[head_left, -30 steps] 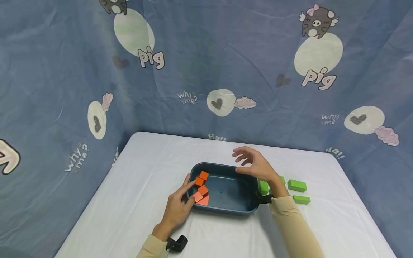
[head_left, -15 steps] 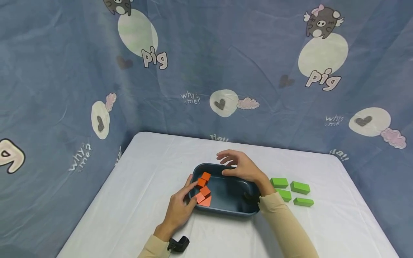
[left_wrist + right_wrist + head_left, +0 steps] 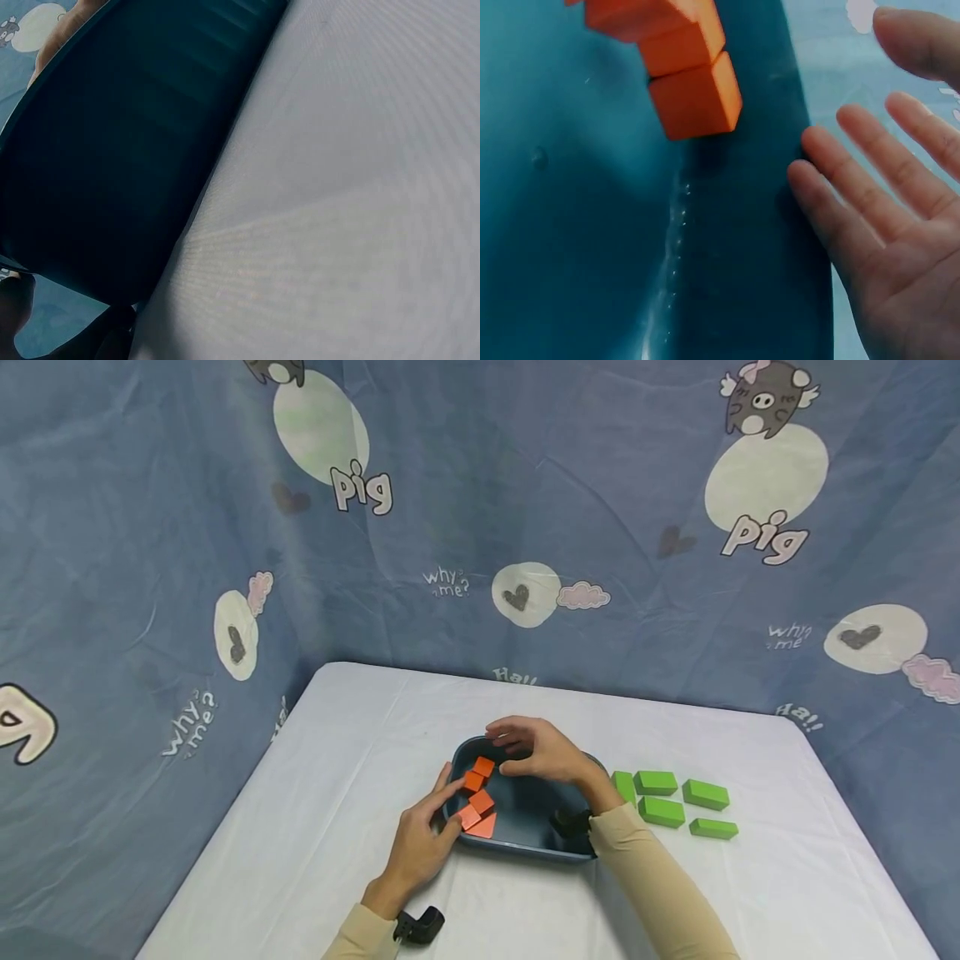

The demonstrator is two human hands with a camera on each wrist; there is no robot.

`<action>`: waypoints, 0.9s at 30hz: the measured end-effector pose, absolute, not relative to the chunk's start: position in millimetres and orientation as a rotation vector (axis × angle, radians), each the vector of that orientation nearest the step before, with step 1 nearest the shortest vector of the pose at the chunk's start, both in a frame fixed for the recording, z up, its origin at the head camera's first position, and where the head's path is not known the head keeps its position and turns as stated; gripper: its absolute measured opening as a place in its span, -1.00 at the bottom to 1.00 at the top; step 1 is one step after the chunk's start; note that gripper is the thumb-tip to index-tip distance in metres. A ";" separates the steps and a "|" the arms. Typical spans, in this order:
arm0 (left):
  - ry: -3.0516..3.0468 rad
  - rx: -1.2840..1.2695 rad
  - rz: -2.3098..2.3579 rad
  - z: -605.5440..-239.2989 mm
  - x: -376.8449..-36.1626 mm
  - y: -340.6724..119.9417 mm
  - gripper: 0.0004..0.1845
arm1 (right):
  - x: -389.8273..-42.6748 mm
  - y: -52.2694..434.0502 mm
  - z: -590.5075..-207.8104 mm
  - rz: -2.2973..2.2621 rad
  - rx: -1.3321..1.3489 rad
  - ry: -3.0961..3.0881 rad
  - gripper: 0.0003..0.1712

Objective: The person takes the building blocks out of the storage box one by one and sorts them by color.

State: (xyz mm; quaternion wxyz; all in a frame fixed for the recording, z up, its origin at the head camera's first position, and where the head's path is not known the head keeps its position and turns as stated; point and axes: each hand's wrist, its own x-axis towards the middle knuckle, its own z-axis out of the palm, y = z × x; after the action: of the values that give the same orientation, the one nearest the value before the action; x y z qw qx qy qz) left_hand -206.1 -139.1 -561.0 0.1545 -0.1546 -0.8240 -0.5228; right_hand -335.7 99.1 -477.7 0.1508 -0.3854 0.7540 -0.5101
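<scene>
A dark teal tray (image 3: 525, 852) sits mid-table with several orange blocks (image 3: 478, 797) piled at its left end. My left hand (image 3: 450, 806) rests against the tray's left rim, fingers straight, index tip by the orange blocks. The left wrist view shows only the tray's outer wall (image 3: 112, 150) and the white tabletop. My right hand (image 3: 501, 752) hovers over the far left part of the tray, just right of the orange blocks, fingers relaxed and holding nothing. In the right wrist view its fingers (image 3: 855, 195) spread beside the tray's inner wall (image 3: 742, 262), close to an orange block (image 3: 694, 97).
Several green blocks (image 3: 660, 810) lie on the white table (image 3: 337, 760) to the right of the tray. A blue printed cloth (image 3: 480, 527) closes off the back and left sides. Black wrist camera mounts (image 3: 420, 927) sit on both forearms.
My right hand has moved left across the tray, from its right end to near the orange blocks, uncovering the green blocks. The left hand has stayed at the left rim.
</scene>
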 end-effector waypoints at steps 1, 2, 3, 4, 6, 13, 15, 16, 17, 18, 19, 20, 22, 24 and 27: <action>-2.362 -0.443 -1.499 -560.7 -206.2 -138.9 -0.43 | -335.6 98.7 -478.1 -1.463 -1.103 2.162 -0.30; -2.362 -0.443 -1.501 -560.6 -206.3 -138.7 -0.42 | -335.8 98.2 -478.2 -1.459 -1.102 2.161 -0.29; -2.361 -0.441 -1.499 -560.5 -206.4 -138.6 -0.42 | -335.9 97.6 -478.5 -1.456 -1.103 2.158 -0.29; -2.362 -0.439 -1.499 -560.4 -206.4 -138.5 -0.42 | -335.6 96.8 -478.6 -1.453 -1.100 2.153 -0.28; -2.364 -0.434 -1.494 -560.7 -206.5 -138.1 -0.41 | -335.1 95.3 -478.9 -1.452 -1.102 2.137 -0.29; -2.359 -0.445 -1.478 -563.6 -206.5 -137.1 -0.43 | -333.9 91.0 -484.9 -1.396 -1.092 2.143 -0.31; -2.359 -0.445 -1.477 -563.6 -206.2 -137.1 -0.43 | -333.7 89.3 -487.3 -1.383 -1.098 2.142 -0.30; -2.360 -0.444 -1.479 -563.3 -205.9 -137.0 -0.43 | -333.6 88.4 -488.7 -1.373 -1.102 2.143 -0.30; -2.360 -0.444 -1.483 -563.2 -205.6 -136.9 -0.44 | -333.2 87.5 -489.7 -1.364 -1.105 2.140 -0.29; -2.361 -0.445 -1.485 -562.8 -205.4 -136.8 -0.44 | -332.9 86.5 -490.8 -1.357 -1.105 2.135 -0.29; -2.363 -0.445 -1.485 -562.5 -205.2 -136.7 -0.44 | -332.8 85.9 -491.9 -1.350 -1.103 2.131 -0.28; -2.364 -0.447 -1.486 -562.2 -205.1 -136.6 -0.44 | -332.4 85.4 -492.6 -1.346 -1.101 2.126 -0.28; -2.364 -0.454 -1.479 -562.1 -205.4 -136.4 -0.45 | -332.2 84.9 -493.8 -1.343 -1.090 2.118 -0.27; -2.358 -0.461 -1.464 -562.0 -205.9 -136.2 -0.45 | -332.4 84.7 -494.6 -1.346 -1.083 2.106 -0.26; -2.344 -0.473 -1.443 -562.1 -206.6 -136.2 -0.44 | -334.0 84.2 -496.5 -1.343 -1.082 2.094 -0.25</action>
State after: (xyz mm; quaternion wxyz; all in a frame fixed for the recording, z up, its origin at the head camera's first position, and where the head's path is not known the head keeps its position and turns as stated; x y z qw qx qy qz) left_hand -206.6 -136.2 -562.1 0.1734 -0.1667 -0.8265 -0.5089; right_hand -334.0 84.2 -496.5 0.2124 -0.3897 0.7542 -0.4838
